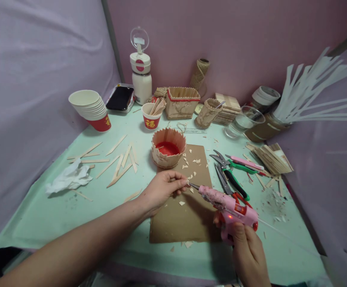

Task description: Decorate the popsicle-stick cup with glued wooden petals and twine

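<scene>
Over the middle of the bench (36,223), towards its near edge, the left hand (165,185) is pinching a small pale wood chip (187,182) between thumb and fingertips, while the right hand (247,245) is wrapping round the grip of a pink glue gun (224,201). Whether the nozzle is touching the chip is hard to tell. The gun's long axis is running slantwise: its nozzle is pointing leftward and slightly towards the far edge, its rear towards the near right corner. Below, a cardboard sheet (179,225) is carrying scattered loose chips (181,203). Just beyond the left hand, a wooden bowl (167,161) is standing upright at mid-bench, its mouth facing up, its round form showing no clear long axis. Its wall of strips is already forming a ring, so the main body seems done; the held chip is still awaiting fixing, and how many more remain is unclear. Towards the left edge, wooden strips (119,162) are lying loose. Along the far edge, a red-banded box (182,109) is standing, apparently finished.
</scene>
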Available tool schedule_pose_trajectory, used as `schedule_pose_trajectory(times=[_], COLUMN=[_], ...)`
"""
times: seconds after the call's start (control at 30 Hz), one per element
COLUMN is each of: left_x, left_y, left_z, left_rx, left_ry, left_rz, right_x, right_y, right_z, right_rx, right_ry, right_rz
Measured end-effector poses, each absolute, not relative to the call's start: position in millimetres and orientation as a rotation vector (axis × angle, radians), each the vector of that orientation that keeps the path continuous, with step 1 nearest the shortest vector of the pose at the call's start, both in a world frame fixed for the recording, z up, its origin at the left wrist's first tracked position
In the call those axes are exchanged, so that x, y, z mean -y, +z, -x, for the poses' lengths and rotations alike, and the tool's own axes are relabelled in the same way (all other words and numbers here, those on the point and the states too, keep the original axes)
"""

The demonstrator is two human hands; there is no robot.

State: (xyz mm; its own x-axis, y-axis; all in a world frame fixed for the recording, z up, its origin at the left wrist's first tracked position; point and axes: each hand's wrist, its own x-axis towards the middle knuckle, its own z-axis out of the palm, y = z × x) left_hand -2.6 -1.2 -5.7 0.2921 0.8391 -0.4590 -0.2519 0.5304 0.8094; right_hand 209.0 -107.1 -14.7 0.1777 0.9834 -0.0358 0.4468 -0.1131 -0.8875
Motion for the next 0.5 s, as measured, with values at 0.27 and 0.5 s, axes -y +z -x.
schedule_pose_trajectory(times=[0.27, 0.5], left_x=[-1, -1], left_y=[-6, -3], left_z=[4, 2], left_rx=[-1.05, -1.067], left_ry=[0.81, 0.814], left_rz=[-0.752, -0.763], right_x=[109, 121], right_y=[-11, -1], right_z=[-210, -258], right_rx=[1.368, 1.223], right_ry=[0.875, 0.539], right_rz=[1.735, 2.049])
